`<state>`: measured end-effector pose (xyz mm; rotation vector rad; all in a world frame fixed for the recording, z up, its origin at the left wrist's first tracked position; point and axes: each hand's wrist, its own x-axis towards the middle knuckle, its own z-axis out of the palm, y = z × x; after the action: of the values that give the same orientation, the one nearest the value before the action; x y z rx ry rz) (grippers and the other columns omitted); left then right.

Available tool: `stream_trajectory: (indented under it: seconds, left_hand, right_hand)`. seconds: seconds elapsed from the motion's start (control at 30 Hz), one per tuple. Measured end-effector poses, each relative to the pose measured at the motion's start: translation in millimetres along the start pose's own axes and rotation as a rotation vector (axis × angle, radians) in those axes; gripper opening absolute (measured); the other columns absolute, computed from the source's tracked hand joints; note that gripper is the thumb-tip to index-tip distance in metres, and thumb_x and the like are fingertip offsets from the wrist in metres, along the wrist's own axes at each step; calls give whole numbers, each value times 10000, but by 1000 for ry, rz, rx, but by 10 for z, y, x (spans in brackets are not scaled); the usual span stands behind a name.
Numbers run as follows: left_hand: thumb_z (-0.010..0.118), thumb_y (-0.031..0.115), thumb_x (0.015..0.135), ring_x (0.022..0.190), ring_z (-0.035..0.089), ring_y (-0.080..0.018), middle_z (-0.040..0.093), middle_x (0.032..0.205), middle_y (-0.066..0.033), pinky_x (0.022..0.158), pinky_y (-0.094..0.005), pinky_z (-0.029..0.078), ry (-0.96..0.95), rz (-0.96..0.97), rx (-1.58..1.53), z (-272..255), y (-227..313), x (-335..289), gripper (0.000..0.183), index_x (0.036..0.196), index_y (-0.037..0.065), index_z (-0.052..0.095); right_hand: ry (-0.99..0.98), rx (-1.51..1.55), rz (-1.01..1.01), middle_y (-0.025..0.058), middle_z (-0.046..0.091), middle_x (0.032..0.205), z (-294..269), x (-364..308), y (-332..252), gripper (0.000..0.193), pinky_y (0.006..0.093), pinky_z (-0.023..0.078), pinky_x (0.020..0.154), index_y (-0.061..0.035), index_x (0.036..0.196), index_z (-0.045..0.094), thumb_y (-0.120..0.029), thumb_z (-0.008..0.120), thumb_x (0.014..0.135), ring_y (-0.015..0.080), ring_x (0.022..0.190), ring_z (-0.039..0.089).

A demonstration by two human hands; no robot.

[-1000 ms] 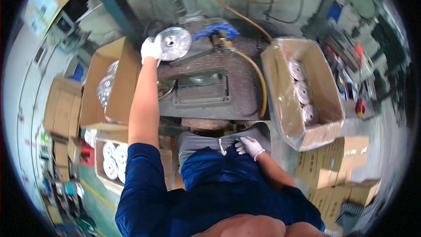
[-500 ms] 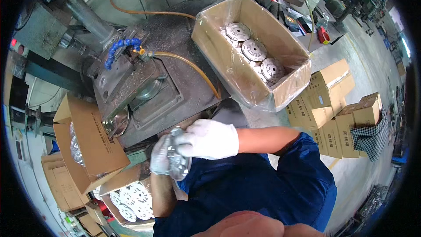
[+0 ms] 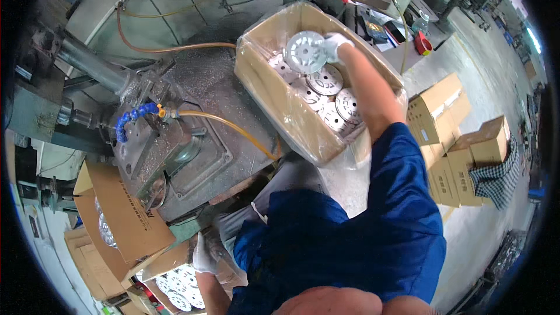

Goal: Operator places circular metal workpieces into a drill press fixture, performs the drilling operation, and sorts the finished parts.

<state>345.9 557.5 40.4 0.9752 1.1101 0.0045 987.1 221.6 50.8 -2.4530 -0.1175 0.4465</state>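
Note:
My right hand [image 3: 335,46], in a white glove, grips the edge of a shiny metal disc [image 3: 304,52] with slots and a centre hole. It holds the disc over the plastic-lined cardboard box [image 3: 274,102] at the upper middle. Below it in this box lie several slotted metal discs [image 3: 325,80]. Low at the left, my gloved left hand [image 3: 204,255] hangs open beside another cardboard box [image 3: 164,263], with nothing seen in it. That box holds several pale slotted discs [image 3: 179,283].
A machine table [image 3: 216,90] stands ahead at the left, with a blue jointed hose [image 3: 135,115] and a clamped metal part [image 3: 189,150]. An open carton [image 3: 131,213] of shiny parts tilts beside it. Stacked cartons [image 3: 446,178] stand on the floor at right.
My right hand has carried the disc from in front of my body up and right to over the lined box. My left hand has let go of it and dropped lower left.

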Motion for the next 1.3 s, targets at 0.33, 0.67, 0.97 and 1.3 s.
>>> stream_trajectory:
  seconds: [0.33,0.67,0.97,1.3]
  left_hand:
    - [499,491,964,688,597,-151,658,905,-49,518,-284,457,308,64,-27,-866,-371,-696,482,1169,62,584]
    - [491,482,969,635,616,-166,647,849,-60,522,-296,496,336,77,169,-631,-431,-806,471,1139,55,597]
    - [528,396,960,899,641,-237,593,1239,-150,871,-355,511,781,170,373,-1244,-587,-1276,540,1310,-15,526]
    - [533,440,940,906,643,-229,626,1131,-128,716,-363,548,1215,260,-705,-3097,-1311,-1241,497,1270,69,538]
  right_hand:
    - [72,51,113,147,647,1194,1453,810,-73,492,411,506,865,-64,1200,629,-432,599,875,301,1052,641]
    - [-110,-108,-331,145,590,1291,1198,394,-71,569,370,469,974,-117,1318,557,-418,634,842,303,1146,585]
    - [-328,489,-99,105,479,1416,409,344,76,512,366,380,1065,-74,1430,412,-342,444,995,245,1239,490]
    - [-766,35,-763,142,622,1085,-102,-2548,-941,575,308,460,778,60,1208,545,-452,498,951,172,884,585]
